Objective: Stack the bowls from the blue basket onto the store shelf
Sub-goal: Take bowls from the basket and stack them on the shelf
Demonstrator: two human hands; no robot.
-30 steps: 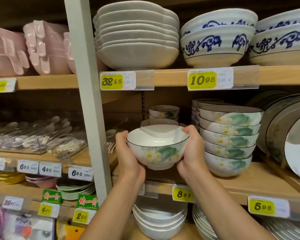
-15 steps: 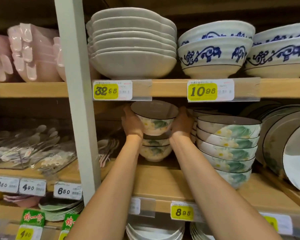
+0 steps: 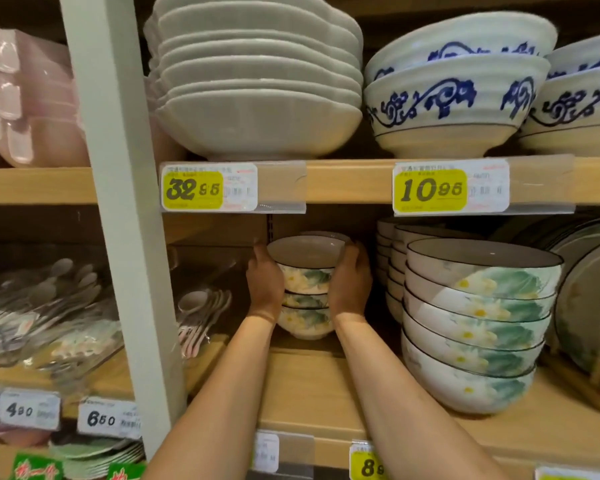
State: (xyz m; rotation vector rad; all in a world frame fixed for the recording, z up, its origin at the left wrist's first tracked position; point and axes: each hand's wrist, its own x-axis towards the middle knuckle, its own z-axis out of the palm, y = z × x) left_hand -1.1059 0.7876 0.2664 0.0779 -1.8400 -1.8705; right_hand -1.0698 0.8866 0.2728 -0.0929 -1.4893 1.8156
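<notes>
A white bowl with yellow flowers and green leaves (image 3: 307, 268) sits as the top of a small stack of like bowls (image 3: 305, 318) at the back of the wooden middle shelf (image 3: 312, 386). My left hand (image 3: 265, 284) grips the bowl's left side and my right hand (image 3: 350, 280) grips its right side, fingers curled over the rim. Both forearms reach in from below. The blue basket is out of view.
A taller stack of larger flowered bowls (image 3: 475, 323) stands just right of my right arm, with another stack (image 3: 392, 265) behind it. Packed spoons (image 3: 201, 306) lie to the left. A grey upright post (image 3: 118, 202) and the shelf above (image 3: 347, 180) bound the opening.
My hands have carried the flowered bowl from in front of the shelf up and inward, then lowered it onto the small stack at the back. The camera has moved closer.
</notes>
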